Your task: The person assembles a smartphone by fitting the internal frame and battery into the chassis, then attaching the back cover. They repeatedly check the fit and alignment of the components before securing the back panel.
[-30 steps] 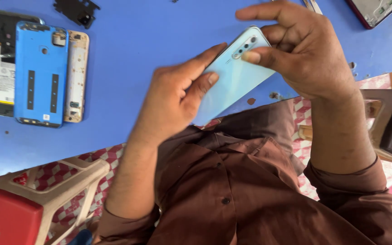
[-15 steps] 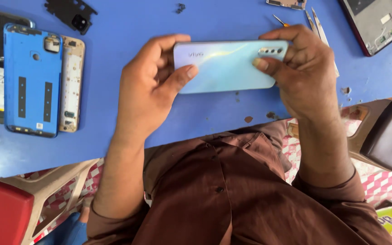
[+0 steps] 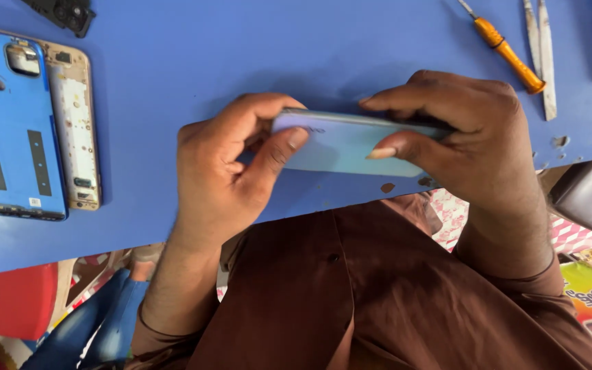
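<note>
Both my hands hold a slim pale-blue phone [image 3: 340, 145] edge-up just above the blue table [image 3: 241, 55]. My left hand [image 3: 231, 171] grips its left end, thumb pressed on the back cover. Around the right end my right hand [image 3: 464, 147] is wrapped, fingers over the top edge and thumb on the back. The phone's right part is hidden under that hand.
A blue phone back cover [image 3: 11, 130] and a gold-coloured phone frame [image 3: 77, 130] lie at the left. A black part [image 3: 66, 12] sits at the top left. An orange-handled screwdriver [image 3: 505, 49] and metal tweezers [image 3: 541, 51] lie at the top right. A red stool [image 3: 8, 301] stands below the table.
The phone has been turned from flat, back up, onto its long edge and brought lower toward the table's near edge. Both hands kept their grip on it.
</note>
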